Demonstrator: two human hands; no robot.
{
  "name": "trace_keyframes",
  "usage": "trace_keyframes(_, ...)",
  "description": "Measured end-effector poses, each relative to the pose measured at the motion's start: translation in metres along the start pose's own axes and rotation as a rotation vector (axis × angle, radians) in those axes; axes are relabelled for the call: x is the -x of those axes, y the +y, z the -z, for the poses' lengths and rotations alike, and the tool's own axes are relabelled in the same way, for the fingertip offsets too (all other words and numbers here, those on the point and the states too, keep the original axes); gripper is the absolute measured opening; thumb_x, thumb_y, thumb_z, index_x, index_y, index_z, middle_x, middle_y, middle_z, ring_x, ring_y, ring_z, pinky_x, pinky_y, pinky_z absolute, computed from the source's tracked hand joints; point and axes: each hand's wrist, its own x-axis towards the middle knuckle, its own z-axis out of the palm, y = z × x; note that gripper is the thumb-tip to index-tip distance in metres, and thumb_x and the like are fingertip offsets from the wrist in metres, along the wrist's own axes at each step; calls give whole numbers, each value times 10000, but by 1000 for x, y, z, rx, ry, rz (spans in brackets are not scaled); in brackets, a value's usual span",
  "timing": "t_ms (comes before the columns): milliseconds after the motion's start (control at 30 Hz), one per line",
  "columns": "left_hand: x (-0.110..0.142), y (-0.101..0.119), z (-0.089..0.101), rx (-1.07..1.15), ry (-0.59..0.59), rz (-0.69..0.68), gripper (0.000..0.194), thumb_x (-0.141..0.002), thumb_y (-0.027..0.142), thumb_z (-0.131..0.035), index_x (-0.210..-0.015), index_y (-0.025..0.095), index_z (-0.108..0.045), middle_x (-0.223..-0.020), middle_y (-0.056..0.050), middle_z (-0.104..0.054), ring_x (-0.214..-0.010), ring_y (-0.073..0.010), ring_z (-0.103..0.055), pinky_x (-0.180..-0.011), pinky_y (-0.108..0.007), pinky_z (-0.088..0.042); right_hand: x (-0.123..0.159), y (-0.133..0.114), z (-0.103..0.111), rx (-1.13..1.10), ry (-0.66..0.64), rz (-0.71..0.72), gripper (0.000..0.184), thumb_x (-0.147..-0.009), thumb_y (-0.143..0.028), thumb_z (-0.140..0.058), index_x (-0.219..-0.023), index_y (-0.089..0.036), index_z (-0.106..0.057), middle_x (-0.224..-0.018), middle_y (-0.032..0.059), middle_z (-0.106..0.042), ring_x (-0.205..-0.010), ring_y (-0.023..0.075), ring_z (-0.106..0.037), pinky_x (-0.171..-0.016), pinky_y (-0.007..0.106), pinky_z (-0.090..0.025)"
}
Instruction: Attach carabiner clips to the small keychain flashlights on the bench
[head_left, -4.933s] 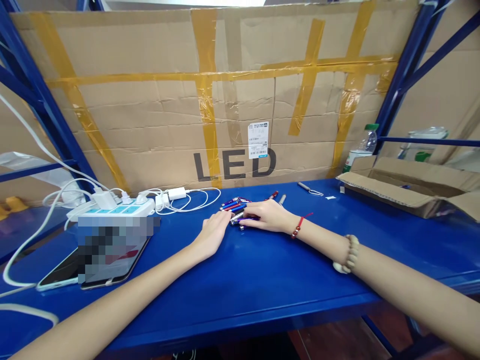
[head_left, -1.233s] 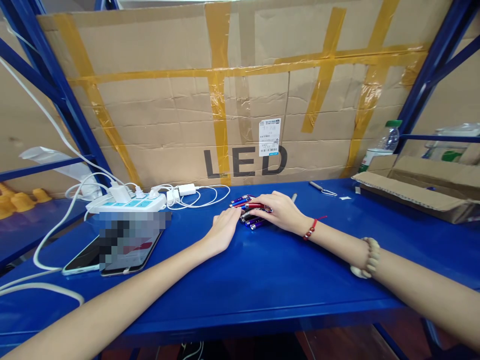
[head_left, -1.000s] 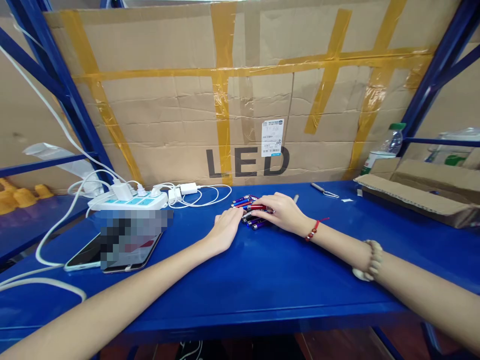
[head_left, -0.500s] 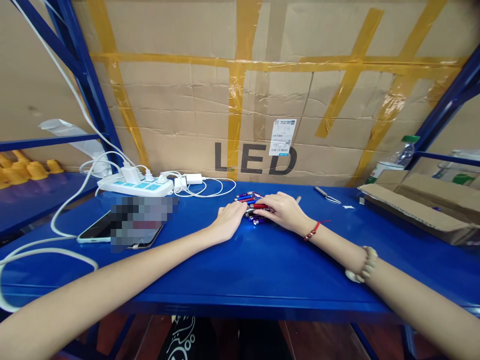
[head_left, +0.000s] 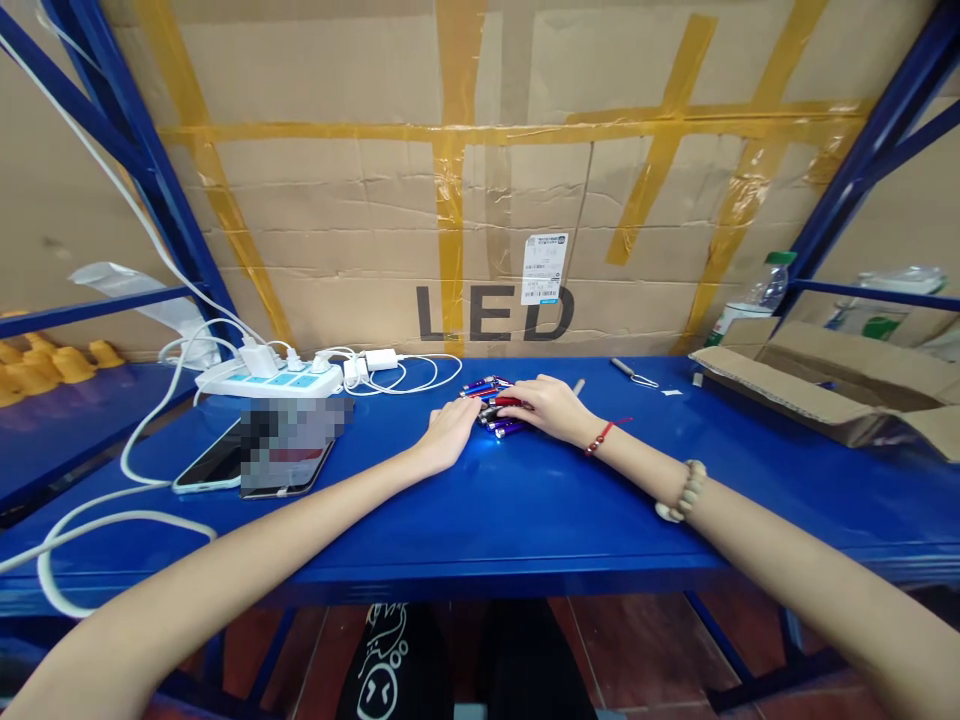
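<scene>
A small heap of shiny pen-shaped penlights (head_left: 510,429), blue, red, purple and black, lies on the blue table (head_left: 525,520) between my hands. A bluish-white glow falls on the table at the near side of the heap. My right hand (head_left: 551,408) curls over it from the right, fingers closed on a red penlight (head_left: 504,401). From the left, my left hand (head_left: 448,437) meets the heap with its fingers bent and held together; what lies under its fingertips is hidden. A grey stick end (head_left: 578,386) shows just behind my right hand.
A white power strip (head_left: 315,383) with plugs and tangled white cables is at the back left, with phones (head_left: 206,465) in front. To the right are a metal tool with a wire loop (head_left: 634,373), an open cardboard box (head_left: 787,405) and a plastic bottle (head_left: 769,285). Cardboard (head_left: 337,220) backs the table.
The view has shifted, so most things appear further left. Both hands stay at the heap, the right one still closed on the red penlight; little else differs.
</scene>
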Motion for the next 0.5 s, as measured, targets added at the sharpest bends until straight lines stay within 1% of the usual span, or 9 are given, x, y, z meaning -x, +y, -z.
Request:
trace_keyframes(133, -1, -2, -2, 17, 28, 3, 480, -942, 271, -112, -1139, 202, -544, -1325, -84, -515, -1249, -235, -423, -1045, -441, -284, 0, 0, -1, -4, -14, -7, 415, -909, -504, -399, -1038, -197, -648, -972, 64, -715, -876, 176, -649, -714, 281, -371)
trace_keyframes(267, 0, -2, -1, -25, 8, -25, 429, -934, 251, -167, -1163, 202, -527, -1329, -84, -511, -1245, -231, -425, -1042, -435, -287, -1, 1, -1, -2, -20, -17, 393, -910, -486, -416, -1039, -193, -644, -987, 69, -712, -881, 176, -649, -704, 280, -372)
trace_keyframes(500, 1, -1, 0, -1, 11, -17, 434, -937, 253, -160, -1196, 218, -506, -1327, -72, -517, -1242, -223, -424, -1046, -439, -276, -1, 2, -1, 12, -26, -23, 383, -921, -471, -404, -1099, -214, -625, -980, 70, -711, -870, 174, -647, -702, 281, -378)
